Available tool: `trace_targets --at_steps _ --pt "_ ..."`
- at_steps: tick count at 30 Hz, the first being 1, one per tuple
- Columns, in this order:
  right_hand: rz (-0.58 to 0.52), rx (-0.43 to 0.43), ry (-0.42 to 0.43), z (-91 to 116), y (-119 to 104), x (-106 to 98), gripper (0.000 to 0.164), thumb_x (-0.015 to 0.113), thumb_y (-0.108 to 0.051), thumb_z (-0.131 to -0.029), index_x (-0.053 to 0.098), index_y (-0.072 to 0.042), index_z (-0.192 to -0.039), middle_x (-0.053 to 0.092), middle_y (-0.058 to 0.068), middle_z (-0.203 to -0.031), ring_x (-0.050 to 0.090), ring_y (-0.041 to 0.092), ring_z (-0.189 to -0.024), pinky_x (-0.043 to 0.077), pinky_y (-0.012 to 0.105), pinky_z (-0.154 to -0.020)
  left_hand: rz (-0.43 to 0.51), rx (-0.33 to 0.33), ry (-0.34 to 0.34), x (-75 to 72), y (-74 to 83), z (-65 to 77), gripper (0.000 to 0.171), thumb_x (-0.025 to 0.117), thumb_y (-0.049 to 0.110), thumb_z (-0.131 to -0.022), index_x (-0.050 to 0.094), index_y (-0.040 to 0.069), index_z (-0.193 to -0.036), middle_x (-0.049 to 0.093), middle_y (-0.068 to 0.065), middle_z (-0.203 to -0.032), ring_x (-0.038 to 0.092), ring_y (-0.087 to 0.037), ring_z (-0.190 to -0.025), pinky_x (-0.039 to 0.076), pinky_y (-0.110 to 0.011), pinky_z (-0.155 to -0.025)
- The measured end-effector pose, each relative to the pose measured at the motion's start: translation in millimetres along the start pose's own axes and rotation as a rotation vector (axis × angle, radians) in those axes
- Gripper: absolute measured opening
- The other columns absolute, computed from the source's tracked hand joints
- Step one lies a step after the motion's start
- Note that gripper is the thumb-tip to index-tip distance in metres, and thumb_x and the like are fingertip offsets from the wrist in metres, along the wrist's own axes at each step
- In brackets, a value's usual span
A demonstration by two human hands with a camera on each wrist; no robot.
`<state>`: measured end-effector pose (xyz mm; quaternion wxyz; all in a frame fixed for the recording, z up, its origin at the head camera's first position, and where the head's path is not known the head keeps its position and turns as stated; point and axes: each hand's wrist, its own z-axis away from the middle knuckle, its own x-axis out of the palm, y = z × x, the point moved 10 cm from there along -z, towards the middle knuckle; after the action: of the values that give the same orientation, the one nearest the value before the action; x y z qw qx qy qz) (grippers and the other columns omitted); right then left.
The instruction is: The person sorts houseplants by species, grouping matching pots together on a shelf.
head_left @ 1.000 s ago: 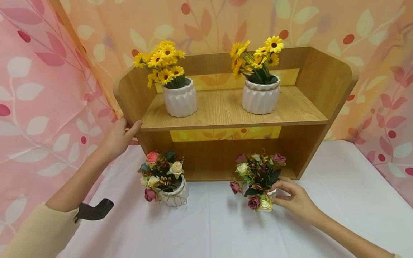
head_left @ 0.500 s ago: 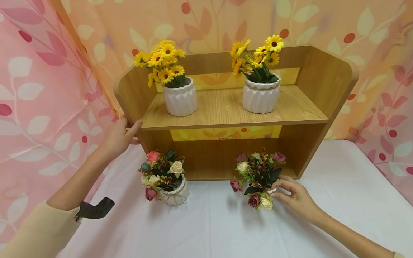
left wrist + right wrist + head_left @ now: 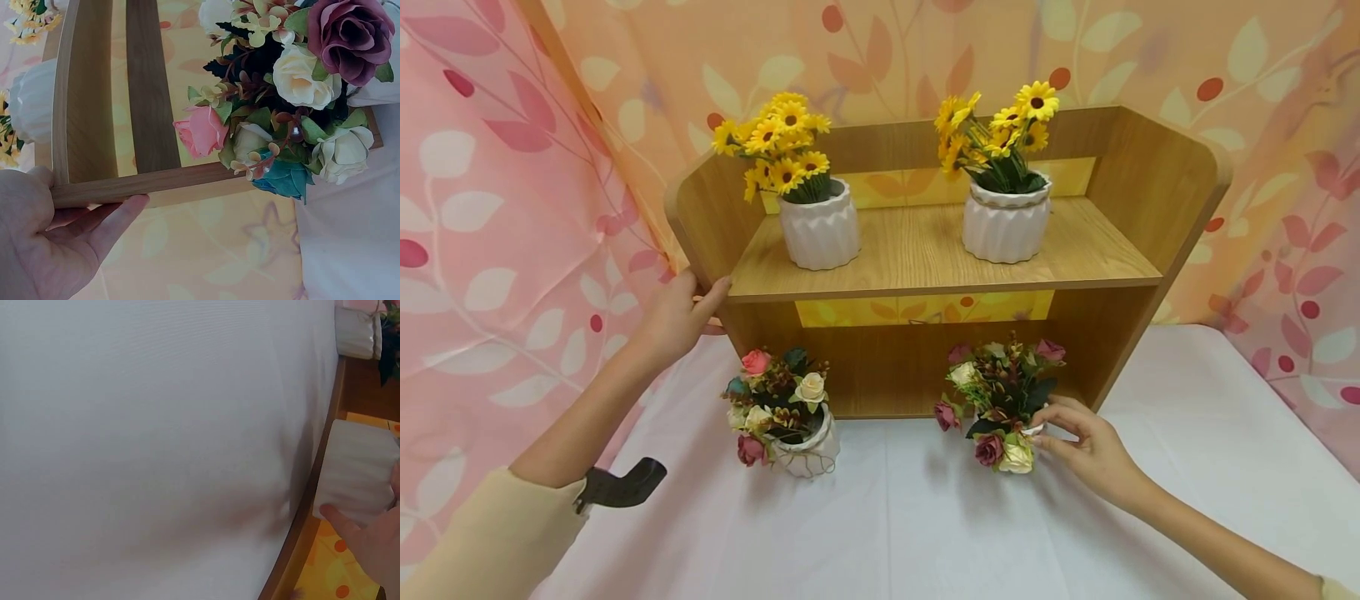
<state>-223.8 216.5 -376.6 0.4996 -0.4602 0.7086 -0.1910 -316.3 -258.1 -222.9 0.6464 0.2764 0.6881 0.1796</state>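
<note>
My left hand (image 3: 673,323) grips the left side panel of a two-tier wooden shelf (image 3: 940,292), thumb by the front edge of the upper board; the left wrist view shows the fingers (image 3: 115,228) against the panel's outer face. My right hand (image 3: 1093,450) holds a white flower pot (image 3: 356,469) by its side. Artificial purple and cream roses (image 3: 1000,400) fill that pot and mostly hide it in the head view. The pot is at the lower front edge of the shelf, tilted toward me. Another white pot (image 3: 808,450) of mixed roses stands on the table at the left.
Two white ribbed pots with yellow daisies, a left one (image 3: 822,229) and a right one (image 3: 1006,225), stand on the upper board. A white cloth (image 3: 880,533) covers the table. Patterned curtains (image 3: 497,208) hang behind and at both sides.
My right hand has shifted the rose pot slightly up and toward the lower compartment. My left hand stays on the shelf panel, and the other pots have not moved.
</note>
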Motion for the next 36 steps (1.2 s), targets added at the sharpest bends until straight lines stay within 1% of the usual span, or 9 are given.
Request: trace_targets --at_steps 10,12,14,17,23,25,27,33,36 --pt "-0.005 -0.005 -0.02 -16 -11 8 0.02 0.08 0.006 -0.088 0.073 -0.008 -0.1 0.065 0.023 -0.129 0.055 0.055 -0.131 0.047 0.007 -0.095 -0.024 0.005 0.016 -0.8 -0.4 -0.4 0.076 0.036 0.049 -0.114 0.027 -0.014 -0.156 0.051 -0.039 -0.145 0.055 -0.055 -0.133 0.054 -0.062 -0.102" --pt "-0.001 0.011 -0.026 -19 -14 11 0.019 0.08 0.005 -0.088 0.073 -0.007 -0.101 0.064 0.025 -0.131 0.061 0.053 -0.125 0.054 0.015 -0.093 -0.017 0.002 0.013 -0.4 -0.4 -0.2 0.077 0.037 0.049 -0.114 0.027 -0.014 -0.156 0.05 -0.039 -0.146 0.055 -0.054 -0.133 0.054 -0.062 -0.103" --pt "0.014 0.025 -0.03 -23 -16 13 0.018 0.081 0.002 -0.089 0.074 -0.008 -0.101 0.064 0.026 -0.134 0.064 0.051 -0.122 0.061 0.029 -0.092 -0.013 0.001 0.011 0.0 -0.5 0.0 0.077 0.037 0.049 -0.114 0.026 -0.014 -0.156 0.05 -0.039 -0.146 0.055 -0.054 -0.134 0.054 -0.061 -0.103" --pt "0.019 0.045 -0.043 -30 -18 18 0.016 0.081 -0.002 -0.09 0.074 -0.009 -0.103 0.066 0.022 -0.13 0.068 0.048 -0.118 0.063 0.045 -0.091 -0.004 0.001 0.008 0.3 -0.4 0.0 0.078 0.036 0.05 -0.113 0.025 -0.014 -0.157 0.049 -0.039 -0.147 0.054 -0.055 -0.135 0.053 -0.061 -0.104" --pt "-0.004 0.077 -0.061 -43 -19 29 0.013 0.08 -0.005 -0.092 0.074 -0.009 -0.103 0.067 0.007 -0.111 0.069 0.033 -0.11 0.061 0.042 -0.09 -0.018 0.005 0.017 -0.9 -0.3 -0.1 0.077 0.036 0.05 -0.114 0.028 -0.015 -0.155 0.05 -0.039 -0.146 0.053 -0.055 -0.135 0.053 -0.064 -0.104" --pt "-0.006 0.075 -0.062 -47 -21 33 0.012 0.081 -0.007 -0.093 0.075 -0.01 -0.103 0.068 0.005 -0.11 0.066 0.029 -0.112 0.059 0.047 -0.092 -0.022 0.005 0.02 -1.1 -0.6 -0.3 0.077 0.036 0.05 -0.114 0.028 -0.015 -0.155 0.05 -0.039 -0.146 0.054 -0.055 -0.134 0.053 -0.063 -0.103" --pt "-0.014 0.074 -0.065 -51 -22 38 0.011 0.08 -0.008 -0.093 0.075 -0.011 -0.102 0.068 0.005 -0.109 0.064 0.025 -0.11 0.058 0.047 -0.092 -0.028 0.007 0.024 -1.4 -0.6 -0.4 0.077 0.036 0.049 -0.114 0.029 -0.016 -0.154 0.051 -0.039 -0.145 0.055 -0.055 -0.133 0.055 -0.063 -0.101" --pt "-0.056 0.073 -0.063 -63 -24 55 0.01 0.081 -0.009 -0.093 0.075 -0.009 -0.101 0.069 0.006 -0.104 0.061 0.019 -0.098 0.055 0.032 -0.082 -0.038 0.014 0.033 -1.8 0.6 0.4 0.075 0.037 0.048 -0.114 0.032 -0.016 -0.153 0.053 -0.039 -0.143 0.057 -0.055 -0.131 0.056 -0.061 -0.1" --pt "-0.068 0.08 -0.054 -70 -25 63 0.01 0.081 -0.007 -0.092 0.075 -0.007 -0.101 0.069 0.008 -0.105 0.06 0.021 -0.1 0.055 0.036 -0.085 -0.04 0.016 0.035 -2.1 0.4 0.9 0.075 0.037 0.048 -0.114 0.032 -0.016 -0.152 0.053 -0.04 -0.143 0.057 -0.055 -0.13 0.056 -0.061 -0.099"
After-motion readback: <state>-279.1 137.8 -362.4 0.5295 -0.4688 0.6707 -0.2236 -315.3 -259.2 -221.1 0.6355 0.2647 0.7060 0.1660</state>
